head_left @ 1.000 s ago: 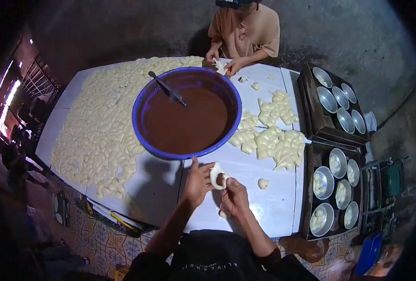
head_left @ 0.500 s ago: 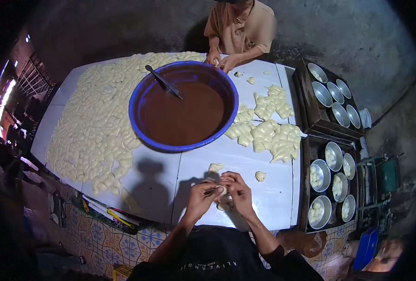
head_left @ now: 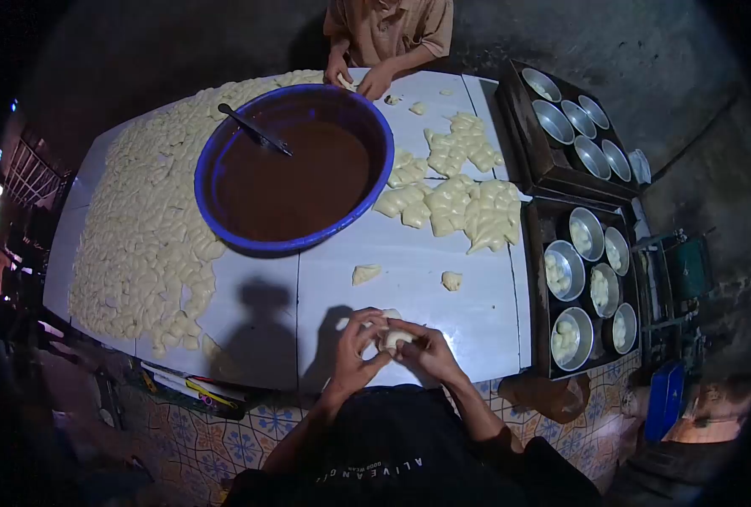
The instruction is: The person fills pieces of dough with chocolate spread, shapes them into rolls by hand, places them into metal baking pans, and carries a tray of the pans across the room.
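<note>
While the left hand [head_left: 355, 350] and right hand [head_left: 432, 352] curl narrowly around 1 dough piece [head_left: 395, 340], over the bench [head_left: 477, 317] at 5 o'clock from the blue basin [head_left: 287, 246], light, even pinching should work best, though its edge seems partly hidden.

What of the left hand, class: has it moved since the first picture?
Yes: judged against the blue basin, the left hand has drawn back, toward the near edge of the table.
</note>
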Tool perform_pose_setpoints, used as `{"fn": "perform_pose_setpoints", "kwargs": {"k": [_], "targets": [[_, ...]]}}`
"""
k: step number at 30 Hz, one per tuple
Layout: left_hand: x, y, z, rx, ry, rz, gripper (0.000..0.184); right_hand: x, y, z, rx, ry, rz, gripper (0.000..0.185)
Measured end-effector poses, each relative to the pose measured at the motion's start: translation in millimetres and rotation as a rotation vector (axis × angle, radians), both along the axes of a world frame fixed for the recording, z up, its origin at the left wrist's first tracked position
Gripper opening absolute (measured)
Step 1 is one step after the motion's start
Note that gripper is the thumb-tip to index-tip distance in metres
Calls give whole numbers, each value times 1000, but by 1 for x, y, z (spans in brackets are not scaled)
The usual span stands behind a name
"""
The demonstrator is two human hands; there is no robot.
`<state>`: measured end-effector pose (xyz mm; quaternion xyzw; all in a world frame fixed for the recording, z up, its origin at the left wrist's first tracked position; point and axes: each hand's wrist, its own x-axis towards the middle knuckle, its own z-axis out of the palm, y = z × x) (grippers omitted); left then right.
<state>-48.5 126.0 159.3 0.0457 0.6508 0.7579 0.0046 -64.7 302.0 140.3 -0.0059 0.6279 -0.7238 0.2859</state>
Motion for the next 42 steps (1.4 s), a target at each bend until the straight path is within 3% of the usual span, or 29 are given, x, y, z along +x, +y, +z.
{"fn": "perform_pose_setpoints", "kwargs": {"k": [1, 2, 3, 5, 6, 7, 8, 9, 11, 13, 14, 15, 17, 18, 19, 22, 23, 25, 27, 28, 30, 32, 33, 35, 37, 39, 40, 41, 42], "targets": [[0, 1, -10, -186, 141, 156, 45, -1, 2, -9, 216, 215, -101, 44], [3, 1, -18, -187, 9, 251, 43, -2, -5, -2, 229, 127, -324, 43], [5, 1, -25, -187, 8, 248, 43, -6, -5, -30, 207, 261, -409, 44], [2, 2, -15, -123, -665, 211, 46, -9, -2, -40, 239, 101, -327, 43], [8, 5, -14, -13, -719, 162, 51, -9, -1, -46, 236, 106, -322, 43], [9, 3, -17, -10, -718, 168, 51, -5, 3, -53, 441, 252, -282, 41], [8, 2, -23, 163, -767, 107, 48, -4, 7, -58, 646, 397, -240, 39], [7, 2, -30, 339, -811, 41, 44, -7, 15, -63, 649, 399, -237, 39], [4, 3, -28, 351, -809, 59, 47, -21, 22, -50, 598, 421, -102, 35], [6, 2, -6, 26, -741, 147, 52, -38, 34, -18, 734, 518, -357, 28], [5, 0, -18, -237, -564, 191, 61, -54, 45, -19, 879, 693, -413, 26], [7, -5, -33, -377, -286, 235, 52, -66, 53, -24, 1023, 868, -468, 24], [1, -13, -27, -280, -184, 170, 37, -72, 51, -35, 1029, 798, -434, 25], [-3, -13, -24, -104, -294, 152, 24, -77, 51, -39, 1029, 734, -392, 25], [-6, -12, -27, -102, -285, 155, 24, -86, 58, -54, 965, 650, -250, 28], [-12, -10, -24, 12, -268, 170, 26, -64, 9, 15, 408, 529, -199, 31], [-14, -7, -14, 8, -266, 196, 26, -57, 1, 23, 452, 621, -136, 33], [-16, -3, -1, 192, -273, 155, 26, -45, -20, 41, 204, 560, 2, 33], [-15, -4, 7, 131, -217, 168, 23, -37, -38, 45, 167, 467, -77, 29], [-13, -3, 4, 138, -188, 238, 22, -35, -43, 33, 199, 593, -102, 21], [-10, -3, -3, 145, -156, 306, 20, -44, -48, 13, 153, 558, -118, 21], [-10, -5, -6, -45, -185, 302, 21, -52, -56, 21, -58, 507, -210, 37], [-9, -4, -6, -44, -189, 307, 21, -53, -50, 38, 103, 760, -126, 44], [-10, -4, -3, 783, -309, 54, 20, -45, -58, 39, 39, 830, 71, 54], [-15, -8, -7, 966, -417, 34, 32, -47, -54, 28, 0, 789, 110, 50], [-18, -12, 4, 1302, -487, -239, 64, -50, -52, 29, -168, 489, 80, 59], [-29, -14, 21, 1292, -443, -374, 98, -65, -46, 23, -299, 500, 92, 82], [-44, -15, 45, 1226, -304, -536, 116, -62, -44, 34, -452, 226, 100, 108], [-62, -20, 46, 1091, -187, -603, 111, -59, -43, 31, -548, 158, 134, 115]]}}
